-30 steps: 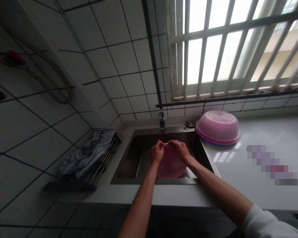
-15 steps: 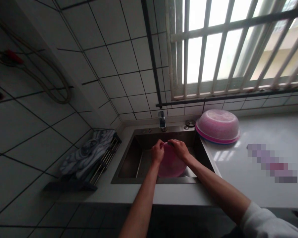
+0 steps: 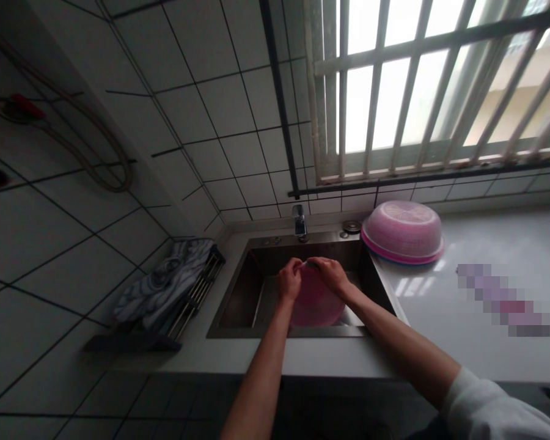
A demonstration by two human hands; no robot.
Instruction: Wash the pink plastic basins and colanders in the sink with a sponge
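A pink basin (image 3: 318, 299) sits inside the steel sink (image 3: 238, 305), below the faucet (image 3: 299, 221). At the basin's far rim my left hand (image 3: 290, 278) is closed, its fingers bent around the edge. Just to the right, my right hand (image 3: 330, 274) is also closed at that rim, its fingertips pointing toward the left hand. A dark patch shows under the right fingertips; whether it is a small object or shadow cannot be made out. A pale sliver shows between the two hands. Both forearms hide part of the basin's near sides.
An upturned pink colander (image 3: 403, 229) rests on the counter right of the sink. Further right lies a pixelated object (image 3: 504, 302). A folding rack (image 3: 195, 299) with a striped grey cloth (image 3: 165, 281) stands to the left. Behind is a barred window (image 3: 417, 91).
Both hands stay at the basin's far rim, with only slight finger movement. The basin has barely shifted, and the view has moved a touch.
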